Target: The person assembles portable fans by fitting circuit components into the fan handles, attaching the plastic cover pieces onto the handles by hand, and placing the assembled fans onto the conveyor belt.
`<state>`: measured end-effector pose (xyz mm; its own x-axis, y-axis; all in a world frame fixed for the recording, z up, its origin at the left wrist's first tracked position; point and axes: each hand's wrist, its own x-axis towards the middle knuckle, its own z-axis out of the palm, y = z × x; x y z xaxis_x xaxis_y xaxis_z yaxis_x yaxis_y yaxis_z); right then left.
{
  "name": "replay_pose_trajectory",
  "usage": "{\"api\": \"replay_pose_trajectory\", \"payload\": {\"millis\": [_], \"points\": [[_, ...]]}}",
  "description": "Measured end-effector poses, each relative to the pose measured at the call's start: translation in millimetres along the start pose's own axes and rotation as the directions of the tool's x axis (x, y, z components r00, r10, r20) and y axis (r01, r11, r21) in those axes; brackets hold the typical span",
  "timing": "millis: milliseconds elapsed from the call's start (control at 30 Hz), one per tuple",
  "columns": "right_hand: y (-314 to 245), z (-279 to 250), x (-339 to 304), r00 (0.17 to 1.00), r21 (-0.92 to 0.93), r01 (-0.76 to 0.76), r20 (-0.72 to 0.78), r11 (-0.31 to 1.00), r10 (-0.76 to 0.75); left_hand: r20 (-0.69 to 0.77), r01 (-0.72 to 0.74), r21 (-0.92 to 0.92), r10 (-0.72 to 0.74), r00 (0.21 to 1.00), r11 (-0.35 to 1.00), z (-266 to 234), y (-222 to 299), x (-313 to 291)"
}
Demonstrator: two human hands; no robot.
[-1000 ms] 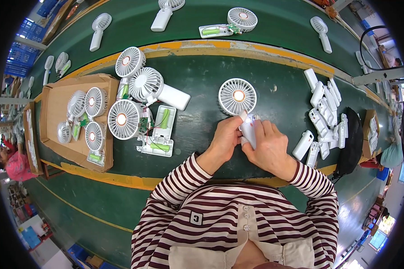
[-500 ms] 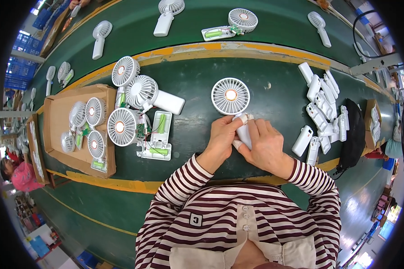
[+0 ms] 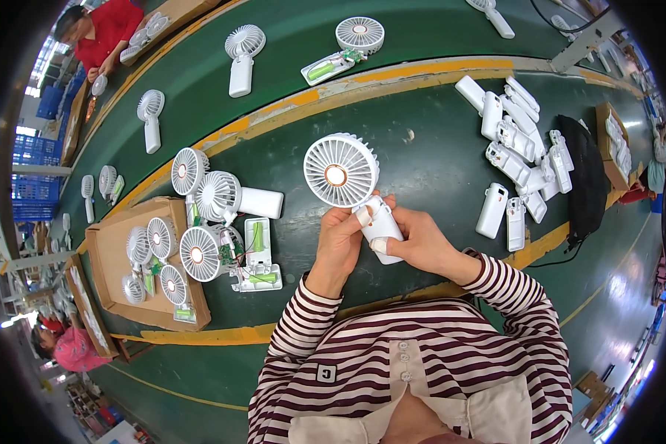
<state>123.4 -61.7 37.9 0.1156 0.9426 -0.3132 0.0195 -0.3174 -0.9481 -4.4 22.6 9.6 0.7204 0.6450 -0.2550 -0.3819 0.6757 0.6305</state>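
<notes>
Between my two hands is a white handheld fan (image 3: pixel 342 172), its round grille tipped up to the left and its handle pointing down toward me. My left hand (image 3: pixel 340 240) closes on the left side of the handle, just under the fan head. On the right side, my right hand (image 3: pixel 419 238) grips the handle with its thumb pressed on the front. Pale coverings wrap both thumbs. To the left lie opened fans (image 3: pixel 200 254) with green cells, wires and circuit boards showing. A pile of white handle shells (image 3: pixel 512 164) lies to the right.
A cardboard tray (image 3: pixel 103 268) with several fans stands at left. Beyond the yellow-edged divider, a green belt (image 3: pixel 288 44) carries more fans. A black cloth-like item (image 3: pixel 586 181) and a carton (image 3: pixel 613 140) are at right. A person in red (image 3: pixel 111 33) sits far left.
The fan has been raised and tilted, with its handle now turned front up in both hands. My view has rotated, and the fans on the belt have shifted left.
</notes>
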Motion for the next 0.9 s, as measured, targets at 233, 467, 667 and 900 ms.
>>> {"api": "replay_pose_trajectory", "payload": {"millis": [233, 467, 667, 900], "points": [[10.7, -3.2, -5.2, 0.999, -0.018, -0.049, 0.022, 0.999, 0.05, -0.033, -0.022, 0.057, 0.024, 0.999, 0.998, 8.1, 0.1, -3.5], [0.6, 3.6, -13.0, 0.994, -0.55, 0.001, -0.092, 0.835, -0.061, -0.196, 0.069, 0.069, -0.054, 0.979, 0.995, 9.1, -0.9, -2.8], [-10.1, 11.4, -23.7, 0.888, -0.899, 0.181, -0.024, 0.399, -0.459, -0.369, 0.176, 0.02, -0.156, 0.916, 0.984, 10.6, -2.1, 2.1], [-15.8, 12.7, -22.8, 0.9, -0.929, 0.157, -0.006, 0.336, -0.437, -0.374, 0.229, 0.009, -0.209, 0.903, 0.973, 11.9, -1.2, 2.5]]}}
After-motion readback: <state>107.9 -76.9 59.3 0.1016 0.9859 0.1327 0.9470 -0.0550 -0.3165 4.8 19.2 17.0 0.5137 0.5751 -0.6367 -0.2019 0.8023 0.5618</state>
